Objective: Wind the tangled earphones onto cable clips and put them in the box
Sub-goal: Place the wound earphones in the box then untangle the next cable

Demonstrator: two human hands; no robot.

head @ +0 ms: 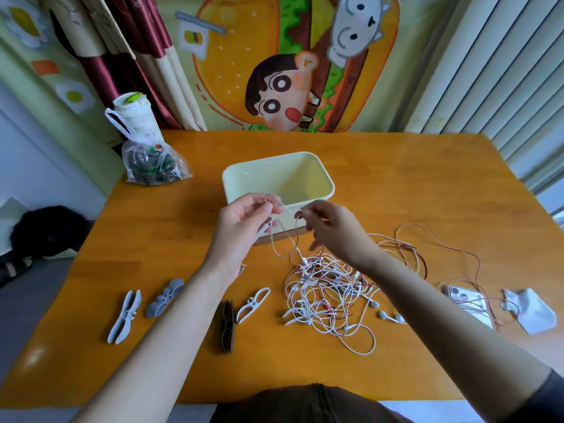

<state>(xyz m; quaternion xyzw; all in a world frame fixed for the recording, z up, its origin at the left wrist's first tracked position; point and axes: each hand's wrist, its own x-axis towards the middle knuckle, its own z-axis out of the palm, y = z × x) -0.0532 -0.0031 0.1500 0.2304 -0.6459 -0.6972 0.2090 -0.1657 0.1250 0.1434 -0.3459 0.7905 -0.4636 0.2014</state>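
Head view: left hand and right hand pinch one white cable.

The wooden table is orange-brown. A yellow box stands in the middle, with a messy heap of earphones in front of it and a phone and a silver packet off to the right. Near the front lie a pale clip, a grey clip, a dark clip and a white clip, and a plastic bag sits far back on the left.
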